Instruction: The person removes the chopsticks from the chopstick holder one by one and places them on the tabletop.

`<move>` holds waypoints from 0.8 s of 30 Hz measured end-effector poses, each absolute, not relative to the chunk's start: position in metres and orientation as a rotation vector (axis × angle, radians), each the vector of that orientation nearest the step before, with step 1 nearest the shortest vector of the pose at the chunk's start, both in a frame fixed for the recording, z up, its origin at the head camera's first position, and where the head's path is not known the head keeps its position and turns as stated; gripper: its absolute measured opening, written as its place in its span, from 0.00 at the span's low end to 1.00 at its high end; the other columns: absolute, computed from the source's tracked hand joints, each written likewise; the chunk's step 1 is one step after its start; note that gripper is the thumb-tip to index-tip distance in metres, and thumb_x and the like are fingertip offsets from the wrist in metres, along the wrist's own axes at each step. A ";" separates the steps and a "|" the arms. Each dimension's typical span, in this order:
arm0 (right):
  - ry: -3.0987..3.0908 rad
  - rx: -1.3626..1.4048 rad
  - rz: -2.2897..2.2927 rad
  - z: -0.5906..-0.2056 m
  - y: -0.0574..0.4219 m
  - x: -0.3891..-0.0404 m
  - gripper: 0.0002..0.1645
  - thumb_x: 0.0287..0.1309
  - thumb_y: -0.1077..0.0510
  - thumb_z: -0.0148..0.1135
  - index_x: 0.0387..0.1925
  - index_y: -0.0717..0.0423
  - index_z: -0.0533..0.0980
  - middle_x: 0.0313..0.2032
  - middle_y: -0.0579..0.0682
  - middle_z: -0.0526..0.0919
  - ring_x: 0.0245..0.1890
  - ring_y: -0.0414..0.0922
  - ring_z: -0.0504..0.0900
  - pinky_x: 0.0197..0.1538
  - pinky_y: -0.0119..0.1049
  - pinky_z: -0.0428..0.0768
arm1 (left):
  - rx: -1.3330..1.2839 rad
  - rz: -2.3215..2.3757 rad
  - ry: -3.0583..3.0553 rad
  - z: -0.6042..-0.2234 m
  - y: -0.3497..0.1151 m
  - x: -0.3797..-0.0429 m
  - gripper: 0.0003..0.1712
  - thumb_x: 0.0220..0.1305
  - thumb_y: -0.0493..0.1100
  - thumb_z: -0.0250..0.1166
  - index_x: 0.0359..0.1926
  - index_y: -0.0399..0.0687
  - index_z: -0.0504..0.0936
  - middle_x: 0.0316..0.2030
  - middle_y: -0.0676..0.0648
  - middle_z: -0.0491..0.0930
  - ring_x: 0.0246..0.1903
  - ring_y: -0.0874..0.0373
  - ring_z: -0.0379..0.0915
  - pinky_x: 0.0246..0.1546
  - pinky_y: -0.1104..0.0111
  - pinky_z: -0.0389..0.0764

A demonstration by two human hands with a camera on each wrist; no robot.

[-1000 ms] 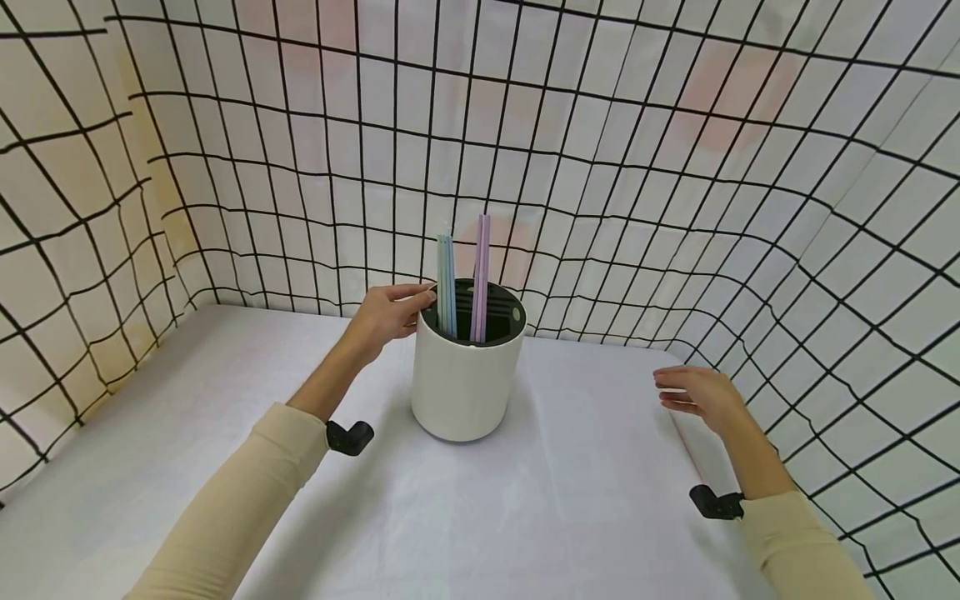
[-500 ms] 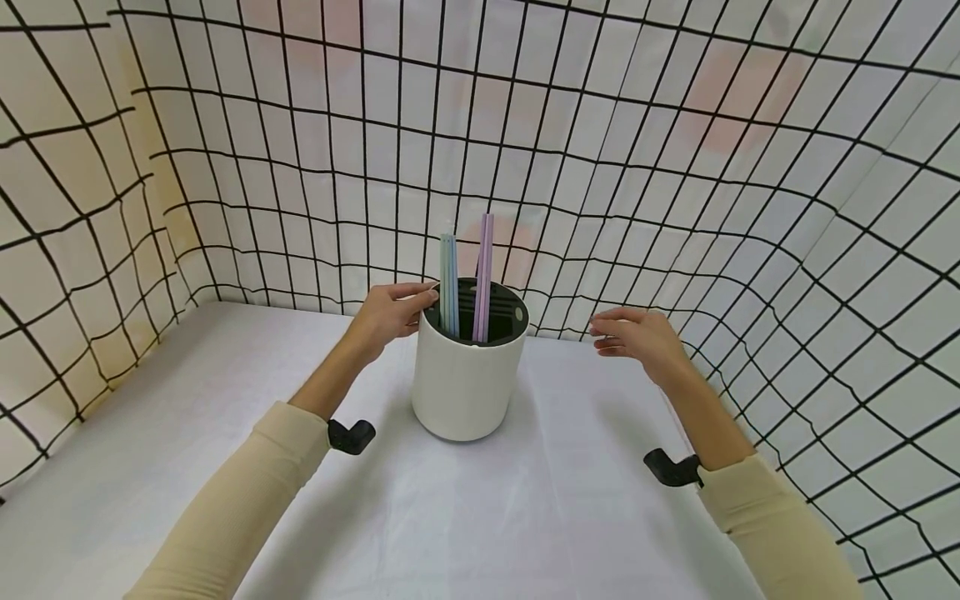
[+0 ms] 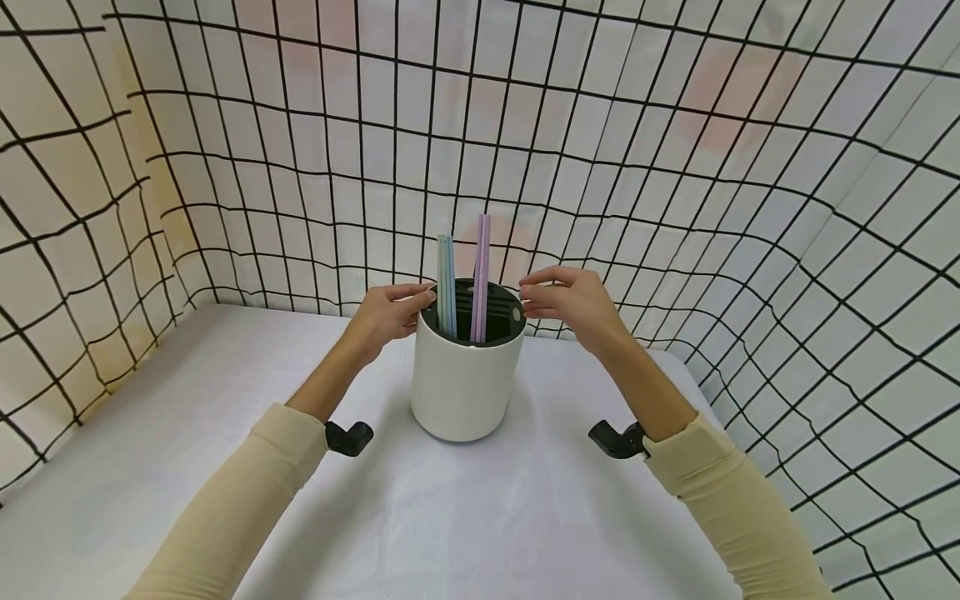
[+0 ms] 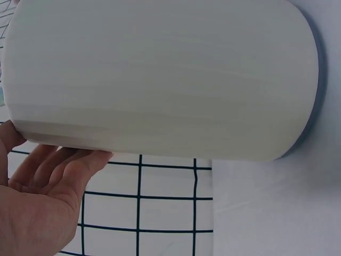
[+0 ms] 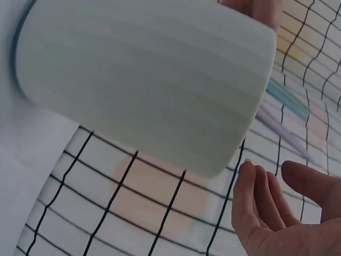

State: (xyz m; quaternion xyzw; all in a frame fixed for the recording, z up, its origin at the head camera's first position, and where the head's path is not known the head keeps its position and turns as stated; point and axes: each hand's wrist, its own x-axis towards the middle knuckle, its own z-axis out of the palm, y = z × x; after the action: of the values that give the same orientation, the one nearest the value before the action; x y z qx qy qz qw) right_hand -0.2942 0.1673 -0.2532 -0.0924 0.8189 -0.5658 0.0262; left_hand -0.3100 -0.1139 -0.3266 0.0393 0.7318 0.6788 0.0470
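A white round utensil holder (image 3: pixel 467 392) with a black slotted top (image 3: pixel 498 312) stands upright on the table. Pale green and blue sticks (image 3: pixel 447 283) and lilac sticks (image 3: pixel 482 275) rise out of its opening. My left hand (image 3: pixel 380 318) touches the holder's left side, thumb at the rim and fingers along the wall behind it. In the left wrist view the fingertips (image 4: pixel 104 156) meet the white wall. At the opposite side, my right hand (image 3: pixel 573 302) has its loosely bent fingers close to the rim. The right wrist view shows a gap between those fingertips (image 5: pixel 246 166) and the holder.
The table (image 3: pixel 480 517) has a white cover. Black wire grid panels (image 3: pixel 360 167) over white cloth enclose it at the back and both sides. Each wrist carries a black camera mount, one on the left (image 3: pixel 349 438) and one on the right (image 3: pixel 617 439).
My right hand has moved left from the far right of the table to the holder's right rim. The left hand and the holder stay where they were.
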 end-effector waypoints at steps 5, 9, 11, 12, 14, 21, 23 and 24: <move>2.520 -0.342 -1.732 -0.255 0.149 -0.295 0.18 0.66 0.57 0.67 0.53 0.63 0.80 0.56 0.58 0.82 0.50 0.55 0.87 0.58 0.43 0.85 | 0.111 2.079 2.220 -0.328 -0.113 -0.310 0.26 0.73 0.49 0.64 0.68 0.46 0.76 0.65 0.42 0.77 0.64 0.48 0.76 0.64 0.57 0.78; 2.531 -0.345 -1.715 -0.259 0.141 -0.297 0.18 0.66 0.56 0.67 0.53 0.62 0.81 0.56 0.57 0.82 0.51 0.54 0.87 0.61 0.43 0.83 | 0.116 2.082 2.221 -0.329 -0.112 -0.310 0.27 0.73 0.49 0.64 0.68 0.46 0.76 0.65 0.41 0.77 0.63 0.48 0.76 0.64 0.57 0.78; 2.528 -0.341 -1.715 -0.260 0.138 -0.298 0.18 0.66 0.56 0.67 0.53 0.61 0.81 0.55 0.57 0.83 0.50 0.54 0.88 0.62 0.42 0.83 | 0.116 2.082 2.225 -0.329 -0.112 -0.310 0.27 0.73 0.49 0.64 0.68 0.46 0.76 0.64 0.41 0.78 0.63 0.48 0.77 0.64 0.57 0.78; 2.520 -0.343 -1.720 -0.261 0.136 -0.299 0.18 0.66 0.56 0.67 0.53 0.62 0.81 0.55 0.57 0.83 0.50 0.54 0.88 0.61 0.42 0.83 | 0.116 2.081 2.227 -0.329 -0.111 -0.310 0.27 0.73 0.49 0.64 0.68 0.47 0.77 0.64 0.41 0.78 0.62 0.48 0.77 0.64 0.57 0.78; 2.503 -0.349 -1.735 -0.263 0.134 -0.300 0.17 0.66 0.57 0.67 0.52 0.62 0.81 0.54 0.57 0.83 0.50 0.54 0.88 0.59 0.41 0.84 | 0.115 2.079 2.231 -0.328 -0.112 -0.310 0.27 0.73 0.49 0.64 0.68 0.47 0.77 0.63 0.41 0.78 0.62 0.48 0.78 0.64 0.57 0.79; 2.528 -0.353 -1.709 -0.267 0.128 -0.302 0.17 0.66 0.56 0.67 0.52 0.60 0.81 0.54 0.55 0.84 0.50 0.53 0.87 0.62 0.45 0.83 | 0.107 2.080 2.226 -0.328 -0.113 -0.311 0.27 0.73 0.49 0.64 0.68 0.47 0.76 0.65 0.42 0.78 0.63 0.48 0.76 0.64 0.57 0.78; 2.551 -0.344 -1.678 -0.268 0.127 -0.302 0.17 0.66 0.54 0.67 0.51 0.58 0.81 0.55 0.54 0.84 0.52 0.53 0.87 0.66 0.49 0.79 | 0.107 2.082 2.228 -0.328 -0.113 -0.311 0.27 0.73 0.49 0.64 0.68 0.47 0.77 0.65 0.42 0.77 0.63 0.48 0.76 0.64 0.57 0.78; 2.562 -0.339 -1.664 -0.268 0.126 -0.301 0.17 0.66 0.53 0.67 0.51 0.57 0.81 0.55 0.54 0.84 0.52 0.53 0.86 0.68 0.51 0.77 | 0.107 2.083 2.229 -0.328 -0.113 -0.311 0.27 0.73 0.49 0.64 0.68 0.47 0.77 0.65 0.42 0.77 0.63 0.48 0.76 0.64 0.57 0.78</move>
State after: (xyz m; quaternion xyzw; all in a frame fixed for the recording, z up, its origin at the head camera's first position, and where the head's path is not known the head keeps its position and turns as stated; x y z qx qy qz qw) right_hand -0.3015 0.1264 -0.2683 -0.1104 0.8329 -0.5412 0.0339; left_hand -0.3108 -0.1134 -0.3276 0.0350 0.7294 0.6818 0.0445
